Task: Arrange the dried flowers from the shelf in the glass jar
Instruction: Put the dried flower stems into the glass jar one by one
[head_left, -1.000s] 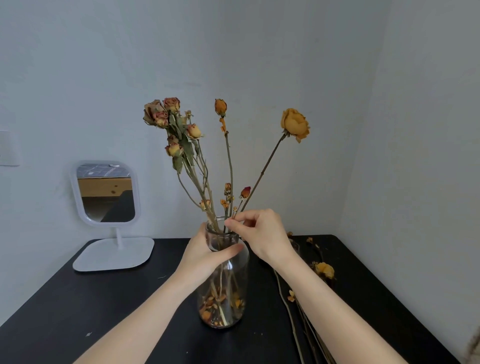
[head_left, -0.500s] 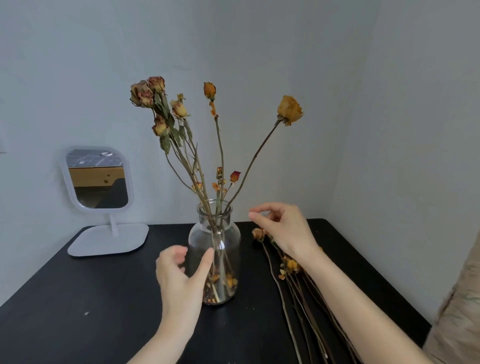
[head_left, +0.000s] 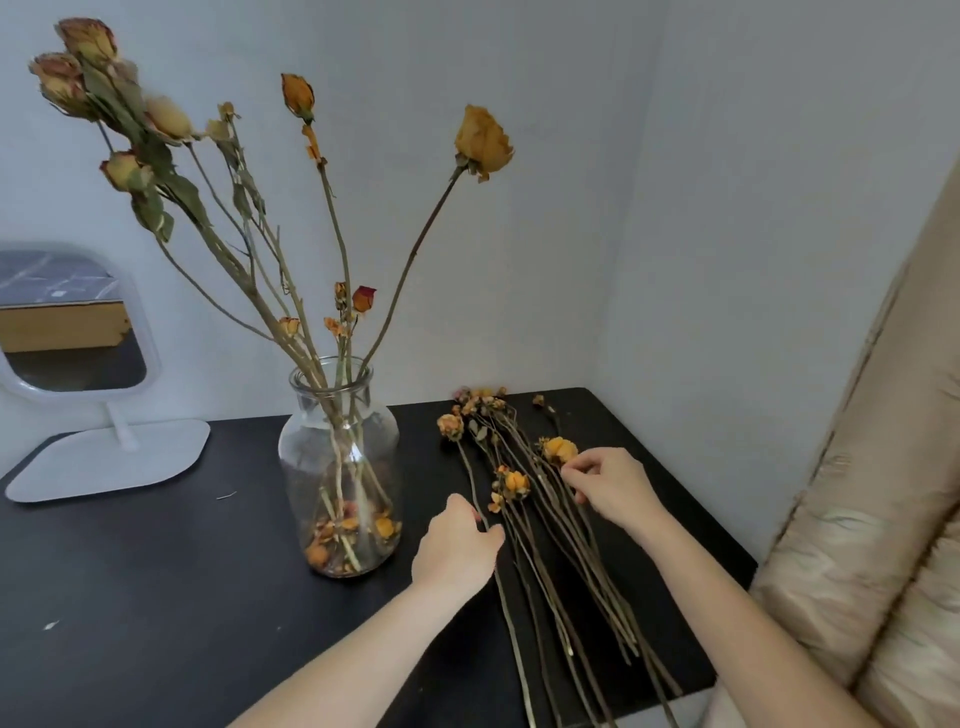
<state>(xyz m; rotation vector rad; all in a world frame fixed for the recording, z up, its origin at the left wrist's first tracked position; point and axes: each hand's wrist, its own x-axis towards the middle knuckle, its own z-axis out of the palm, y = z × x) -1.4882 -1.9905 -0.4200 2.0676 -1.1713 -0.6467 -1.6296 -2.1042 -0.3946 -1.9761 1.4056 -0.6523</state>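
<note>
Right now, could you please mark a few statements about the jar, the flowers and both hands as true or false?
1. The glass jar stands upright with stems in it. True.
2. The loose dried flowers lie left of the jar. False: they lie on the table to its right.
3. The left hand grips the jar. False: it is at the loose stems, apart from the jar.
4. The right hand pinches a stem beside an orange bloom. True.
</note>
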